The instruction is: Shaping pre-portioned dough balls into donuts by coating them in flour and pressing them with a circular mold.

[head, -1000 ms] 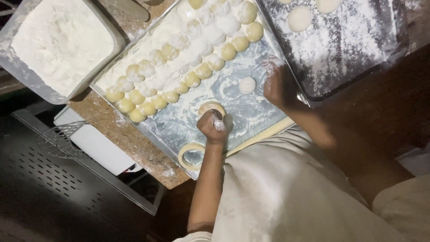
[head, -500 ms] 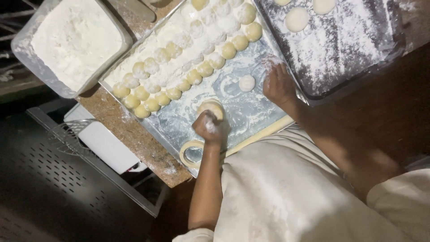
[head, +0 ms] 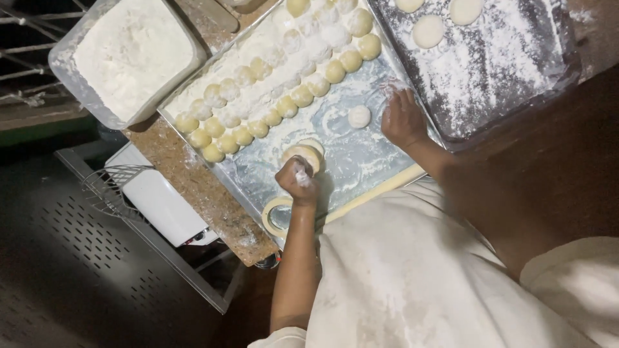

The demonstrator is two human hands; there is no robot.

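A floured metal tray fills the middle of the frame, with rows of dough balls running from centre-left up to the top. At upper right sits a dark tray dusted with flour and bearing flattened discs; at upper left is a tub of flour. A white appliance and a wire skimmer lie at lower left, below the stone counter. The left hand is curled into a loose fist, its fingers closed and resting against the near edge of a flattened dough piece in the middle of the metal tray. The right hand lies flat at that tray's right edge, fingers spread, holding nothing (it seems to steady the tray). One lone ball sits between the two hands, apart from both. A ring of tape lies at the tray's near corner. To press the piece well, I judge the fist should bear down evenly from the centre outward, on a floured patch so that the dough does not stick, while the other hand keeps the tray from sliding.
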